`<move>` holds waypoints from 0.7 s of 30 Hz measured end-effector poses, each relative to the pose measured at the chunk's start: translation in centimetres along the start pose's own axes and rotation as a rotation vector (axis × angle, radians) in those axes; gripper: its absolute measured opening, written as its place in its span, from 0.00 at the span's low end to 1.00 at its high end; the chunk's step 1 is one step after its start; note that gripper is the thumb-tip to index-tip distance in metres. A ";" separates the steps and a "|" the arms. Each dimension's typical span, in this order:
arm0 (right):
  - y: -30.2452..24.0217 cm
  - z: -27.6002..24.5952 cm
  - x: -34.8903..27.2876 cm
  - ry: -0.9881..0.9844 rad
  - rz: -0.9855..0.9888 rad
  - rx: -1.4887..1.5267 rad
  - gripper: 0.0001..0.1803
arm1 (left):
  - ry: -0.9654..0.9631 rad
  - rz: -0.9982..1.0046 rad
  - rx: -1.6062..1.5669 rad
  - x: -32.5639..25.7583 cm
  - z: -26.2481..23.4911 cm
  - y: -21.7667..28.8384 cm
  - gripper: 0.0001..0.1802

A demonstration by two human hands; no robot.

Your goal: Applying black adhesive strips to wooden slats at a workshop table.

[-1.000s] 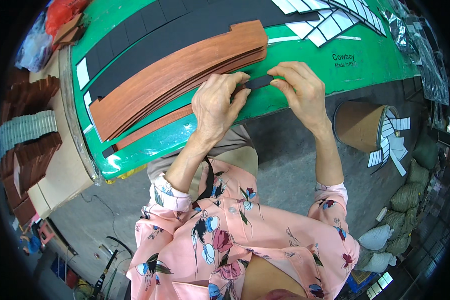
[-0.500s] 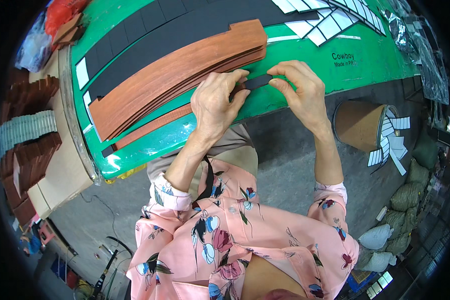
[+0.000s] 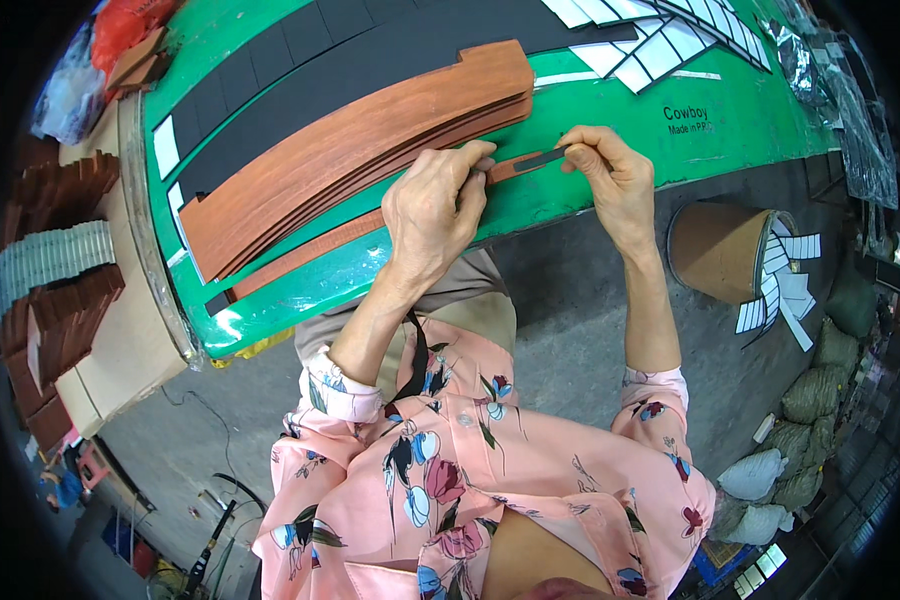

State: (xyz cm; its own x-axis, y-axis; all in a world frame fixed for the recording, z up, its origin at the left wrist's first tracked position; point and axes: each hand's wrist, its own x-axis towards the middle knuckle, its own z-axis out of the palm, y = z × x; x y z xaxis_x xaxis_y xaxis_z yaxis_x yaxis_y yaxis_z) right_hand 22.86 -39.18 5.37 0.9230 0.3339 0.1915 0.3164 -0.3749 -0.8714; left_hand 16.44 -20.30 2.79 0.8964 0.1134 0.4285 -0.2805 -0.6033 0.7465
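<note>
Narrow reddish-brown wooden strip (image 3: 310, 253): on the counter (image 3: 750, 135) (green-topped), running from left of centre to upper centre of frame, close along the near edge. Can't tell if it's a thin slat or a board stood on edge.

Left hand (image 3: 430, 205): thumb and index closed about the strip near its right part, exact contact partly hidden. Right hand (image 3: 615, 185): pinching the outer tip of a short flat black strip (image 3: 540, 160) that lies along the wood's right end.

Progress, my read: left end looks done, a small black end piece (image 3: 219, 302) sits there. Right end looks part-way; can't tell if the black strip is stuck down or only laid on. The stack of curved reddish-brown wooden boards (image 3: 370, 125) just beyond shows no black pieces on its top face; lower ones can't be judged.

Farther: wide black sheets (image 3: 390, 60) under and behind the stack, then white sheets with black lines (image 3: 660, 50) at upper right.

Edges/room: near counter edge runs just below the strip, so little margin on that side. Gap between strip and stack is narrow, tight for fingers. Best room is right of the right hand, bare green up to the counter's right end. Brown round drum (image 3: 715, 250) stands below that edge, right of frame.
</note>
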 end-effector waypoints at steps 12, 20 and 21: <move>0.4 0.6 -0.6 -0.086 0.024 0.224 0.09 | -0.054 0.021 -0.043 -0.1 -0.4 -0.1 0.15; 1.4 0.4 -0.5 -0.008 -0.163 -0.095 0.10 | 0.007 -0.016 0.134 0.1 0.0 0.2 0.09; 1.6 0.5 -0.5 -0.006 -0.172 -0.097 0.10 | -0.006 -0.016 0.151 0.1 0.0 0.2 0.09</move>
State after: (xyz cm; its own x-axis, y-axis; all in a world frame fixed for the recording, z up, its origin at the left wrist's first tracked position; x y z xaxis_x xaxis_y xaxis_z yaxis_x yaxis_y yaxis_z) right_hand 22.81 -39.48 3.64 0.8524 0.4051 0.3308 0.4891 -0.3934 -0.7785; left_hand 16.50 -20.43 2.97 0.9024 0.1195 0.4141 -0.2119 -0.7137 0.6676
